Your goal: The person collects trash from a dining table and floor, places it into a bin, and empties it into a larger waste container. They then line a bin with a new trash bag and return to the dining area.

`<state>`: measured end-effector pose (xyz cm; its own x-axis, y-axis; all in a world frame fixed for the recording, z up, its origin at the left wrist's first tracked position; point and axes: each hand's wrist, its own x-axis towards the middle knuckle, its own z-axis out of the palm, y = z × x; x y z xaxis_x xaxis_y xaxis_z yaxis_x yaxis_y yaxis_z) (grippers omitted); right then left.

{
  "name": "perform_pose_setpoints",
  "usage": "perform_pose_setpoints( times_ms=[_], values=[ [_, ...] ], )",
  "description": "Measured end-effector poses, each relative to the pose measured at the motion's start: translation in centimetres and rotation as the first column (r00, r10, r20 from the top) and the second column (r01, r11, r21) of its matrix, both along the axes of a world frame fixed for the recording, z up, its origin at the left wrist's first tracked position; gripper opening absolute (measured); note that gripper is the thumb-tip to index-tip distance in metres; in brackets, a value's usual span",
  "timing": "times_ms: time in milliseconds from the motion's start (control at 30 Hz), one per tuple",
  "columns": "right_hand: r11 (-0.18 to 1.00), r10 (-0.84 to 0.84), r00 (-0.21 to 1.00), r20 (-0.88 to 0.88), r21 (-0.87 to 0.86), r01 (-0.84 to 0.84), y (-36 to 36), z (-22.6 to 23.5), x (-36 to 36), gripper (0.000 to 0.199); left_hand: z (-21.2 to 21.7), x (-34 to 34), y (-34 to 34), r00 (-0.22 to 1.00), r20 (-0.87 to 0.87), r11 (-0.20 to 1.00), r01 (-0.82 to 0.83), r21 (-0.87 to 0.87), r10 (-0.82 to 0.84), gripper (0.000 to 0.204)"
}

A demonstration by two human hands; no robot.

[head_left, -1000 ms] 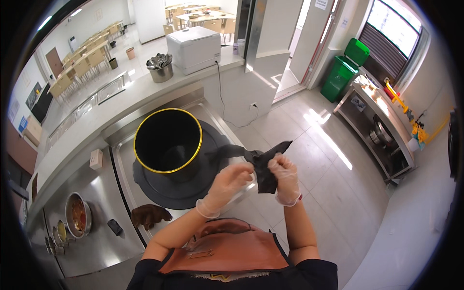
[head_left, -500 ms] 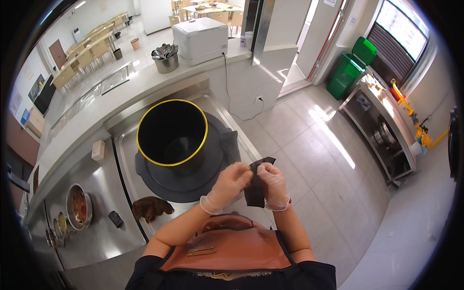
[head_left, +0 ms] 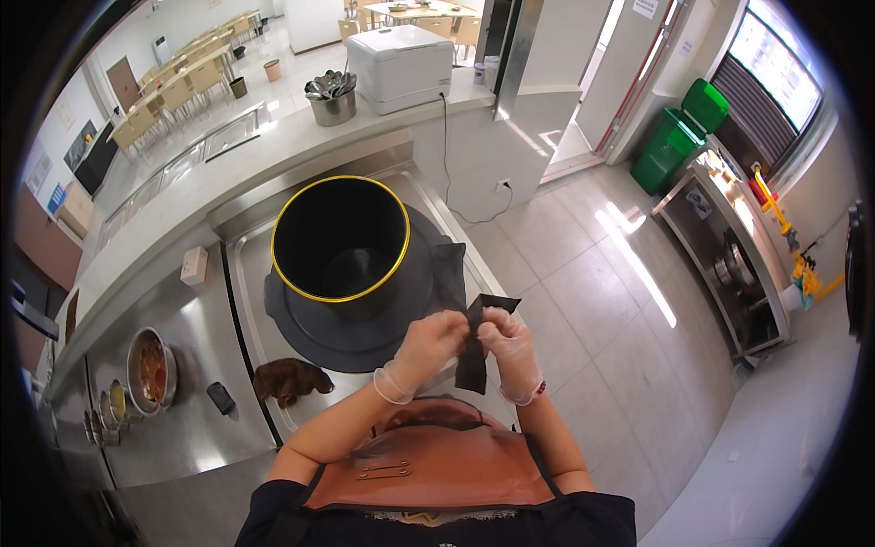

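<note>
Door notice (head_left: 645, 8) illegible; hands (head_left: 427, 346) (head_left: 512, 354) pinch black strip (head_left: 471, 369).

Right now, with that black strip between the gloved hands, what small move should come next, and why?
Perhaps ease the black plastic strip open: it looks folded narrow, with the left hand at its edge and the right hand pinching it.

The left hand (head_left: 425, 352) and right hand (head_left: 512, 354), in clear plastic gloves, are drawing closer together; the thin black plastic sheet (head_left: 472, 366) between them is hanging narrower, no longer flaring far right. A dark flap (head_left: 448, 272) is now drooping at the round dark grey disc's (head_left: 319, 343) right edge.
</note>
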<state>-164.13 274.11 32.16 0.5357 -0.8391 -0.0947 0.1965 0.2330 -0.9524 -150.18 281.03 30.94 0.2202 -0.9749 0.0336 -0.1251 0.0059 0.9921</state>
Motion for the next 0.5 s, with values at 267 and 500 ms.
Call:
perform_pose_setpoints(
  times_ms=[267, 500],
  values=[
    [0.996, -0.021, 1.0, 0.016, 0.083, 0.02, -0.45, -1.02, 0.2, 0.012, -0.27, 0.19, 0.18, 0.972, -0.225, 0.998, -0.067, -0.019, 0.061, 0.008],
    [0.97, 0.022, 0.993, 0.12, 0.236, -0.05, 0.01, -0.75, 0.73, 0.016, -0.56, 0.73, 0.43, 0.997, 0.053, 0.997, -0.054, -0.052, 0.057, 0.008]
  ],
)
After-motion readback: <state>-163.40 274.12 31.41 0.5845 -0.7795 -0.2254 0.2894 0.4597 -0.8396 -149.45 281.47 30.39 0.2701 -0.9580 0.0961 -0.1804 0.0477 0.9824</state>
